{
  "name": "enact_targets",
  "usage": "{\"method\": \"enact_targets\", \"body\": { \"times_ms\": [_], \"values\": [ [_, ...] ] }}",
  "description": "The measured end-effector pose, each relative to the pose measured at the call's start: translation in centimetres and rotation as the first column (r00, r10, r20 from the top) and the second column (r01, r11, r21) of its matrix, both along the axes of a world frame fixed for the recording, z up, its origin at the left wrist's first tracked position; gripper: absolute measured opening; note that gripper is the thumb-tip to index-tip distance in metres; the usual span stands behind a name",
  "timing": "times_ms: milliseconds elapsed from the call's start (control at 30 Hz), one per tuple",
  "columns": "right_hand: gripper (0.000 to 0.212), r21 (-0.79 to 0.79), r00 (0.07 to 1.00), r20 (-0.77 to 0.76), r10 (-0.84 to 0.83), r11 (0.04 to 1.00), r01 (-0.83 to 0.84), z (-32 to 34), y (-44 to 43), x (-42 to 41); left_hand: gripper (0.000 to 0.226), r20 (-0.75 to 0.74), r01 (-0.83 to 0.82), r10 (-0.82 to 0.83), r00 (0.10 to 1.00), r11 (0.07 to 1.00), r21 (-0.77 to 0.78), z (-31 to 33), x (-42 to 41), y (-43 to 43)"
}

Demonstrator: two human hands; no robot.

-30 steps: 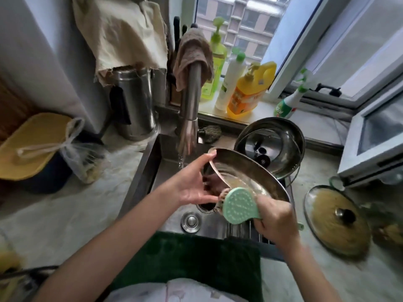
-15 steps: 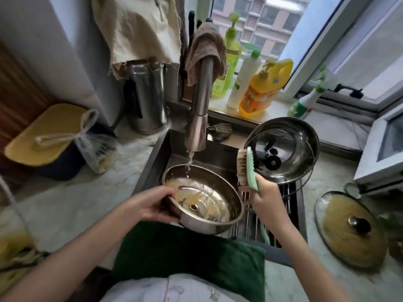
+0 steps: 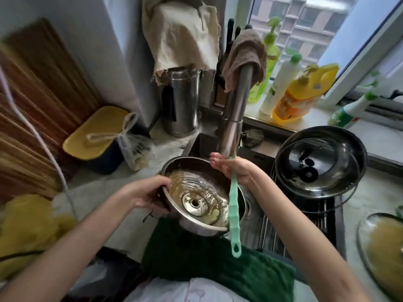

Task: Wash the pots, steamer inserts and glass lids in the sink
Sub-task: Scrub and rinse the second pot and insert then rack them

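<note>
My left hand [image 3: 148, 192] grips the left rim of a round steel pot [image 3: 189, 171], tilted over the sink [image 3: 259, 223] and holding brownish water. My right hand [image 3: 238, 171] is raised at the spout end of the faucet [image 3: 236, 114], above the pot's far rim. It holds a green dish brush [image 3: 233, 214], whose long handle hangs down across the pot; the brush head is hidden by the hand. A larger steel pot [image 3: 353, 149] with a glass lid [image 3: 309, 166] inside sits on a rack at the sink's right. A soiled glass lid [image 3: 383, 245] lies on the right counter.
A dark green towel [image 3: 218, 262] covers the sink's front edge. Detergent bottles [image 3: 301, 94] line the windowsill behind the faucet. A steel canister [image 3: 181, 101], a yellow-lidded container [image 3: 96, 129] and a tied plastic bag [image 3: 135, 149] stand on the left counter.
My right hand has gone from the pot's right side up to the faucet spout, and the brush now hangs handle down. The pot has tipped toward me.
</note>
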State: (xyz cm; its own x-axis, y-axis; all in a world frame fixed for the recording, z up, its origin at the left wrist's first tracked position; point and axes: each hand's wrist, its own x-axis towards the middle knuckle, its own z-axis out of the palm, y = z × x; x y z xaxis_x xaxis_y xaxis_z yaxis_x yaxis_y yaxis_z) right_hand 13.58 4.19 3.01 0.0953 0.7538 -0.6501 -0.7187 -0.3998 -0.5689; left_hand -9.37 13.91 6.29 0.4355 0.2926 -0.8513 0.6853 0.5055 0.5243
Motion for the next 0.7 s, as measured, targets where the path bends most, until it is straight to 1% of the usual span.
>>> {"method": "enact_targets", "body": {
  "times_ms": [67, 100, 133, 200, 233, 267, 300, 333, 367, 400, 433, 467, 500, 533, 600, 633, 700],
  "values": [
    [0.018, -0.102, 0.986, 0.156, 0.06, 0.994, -0.045, -0.4, 0.3, 0.4, 0.012, -0.012, -0.002, 0.002, 1.0, 1.0, -0.002, -0.1, 0.0, 0.3],
    [0.02, -0.153, 0.97, 0.221, 0.1, 0.986, -0.067, -0.5, 0.2, 0.8, 0.013, -0.017, -0.003, 0.003, 1.0, 1.0, 0.002, -0.2, 0.2, 0.4],
    [0.025, -0.194, 0.939, 0.31, 0.151, 0.977, -0.093, -0.6, -0.1, 1.3, 0.015, -0.021, -0.003, 0.003, 1.0, 1.0, 0.008, -0.2, 0.4, 0.4],
    [0.042, -0.267, 0.829, 0.5, 0.251, 0.955, -0.129, -0.5, -1.4, 2.2, 0.014, -0.02, -0.003, 0.003, 1.0, 1.0, 0.021, -0.3, 0.9, 0.4],
    [0.047, -0.286, 0.787, 0.545, 0.291, 0.946, -0.152, -0.3, -2.3, 2.7, 0.013, -0.013, -0.013, 0.013, 1.0, 0.999, 0.031, -0.4, 1.1, 0.5],
    [0.046, -0.288, 0.765, 0.559, 0.32, 0.94, -0.183, 0.1, -3.1, 3.1, 0.012, -0.004, -0.024, 0.024, 1.0, 0.999, 0.04, -0.6, 1.4, 0.5],
    [0.037, -0.28, 0.744, 0.571, 0.348, 0.934, -0.222, 0.4, -3.9, 3.4, 0.012, 0.001, -0.024, 0.024, 1.0, 0.999, 0.043, -0.9, 1.6, 0.7],
    [0.021, -0.282, 0.671, 0.623, 0.402, 0.916, -0.286, 0.7, -4.6, 3.6, 0.012, 0.003, -0.018, 0.018, 1.0, 0.999, 0.048, -1.0, 1.8, 0.7],
    [0.024, -0.326, 0.498, 0.725, 0.476, 0.874, -0.36, 0.8, -5.1, 3.7, 0.013, 0.003, -0.005, 0.005, 1.0, 0.999, 0.052, -1.2, 1.9, 0.8],
    [0.035, -0.398, 0.248, 0.815, 0.524, 0.817, -0.417, 0.8, -5.4, 3.7, 0.014, 0.003, 0.01, -0.011, 1.0, 0.999, 0.05, -1.2, 2.1, 0.8],
    [0.04, -0.46, -0.019, 0.863, 0.505, 0.769, -0.444, 0.5, -5.5, 3.6, 0.015, 0.001, 0.025, -0.025, 1.0, 0.999, 0.043, -1.3, 2.3, 0.8],
    [0.044, -0.493, -0.234, 0.87, 0.435, 0.75, -0.441, 0.3, -5.6, 3.4, 0.017, -0.002, 0.048, -0.048, 0.999, 0.998, 0.035, -1.3, 2.7, 0.8],
    [0.046, -0.491, -0.388, 0.86, 0.33, 0.742, -0.457, -0.1, -5.3, 3.0, 0.018, -0.005, 0.066, -0.066, 0.998, 0.997, 0.033, -1.5, 2.9, 0.7],
    [0.047, -0.497, -0.498, 0.833, 0.24, 0.719, -0.485, -0.5, -4.9, 2.7, 0.019, -0.007, 0.079, -0.079, 0.997, 0.996, 0.028, -1.6, 3.1, 0.7],
    [0.05, -0.56, -0.648, 0.751, 0.126, 0.641, -0.525, -0.9, -3.7, 2.2, 0.019, -0.012, 0.1, -0.1, 0.995, 0.995, 0.003, -2.0, 3.6, 0.3],
    [0.051, -0.577, -0.693, 0.718, 0.06, 0.609, -0.544, -1.1, -3.1, 2.1, 0.019, -0.015, 0.11, -0.11, 0.994, 0.994, -0.008, -2.2, 3.8, 0.1],
    [0.052, -0.573, -0.732, 0.679, -0.055, 0.584, -0.575, -1.7, -2.2, 2.2, 0.021, -0.026, 0.117, -0.118, 0.993, 0.993, -0.012, -2.2, 4.0, -0.2]
  ]
}}
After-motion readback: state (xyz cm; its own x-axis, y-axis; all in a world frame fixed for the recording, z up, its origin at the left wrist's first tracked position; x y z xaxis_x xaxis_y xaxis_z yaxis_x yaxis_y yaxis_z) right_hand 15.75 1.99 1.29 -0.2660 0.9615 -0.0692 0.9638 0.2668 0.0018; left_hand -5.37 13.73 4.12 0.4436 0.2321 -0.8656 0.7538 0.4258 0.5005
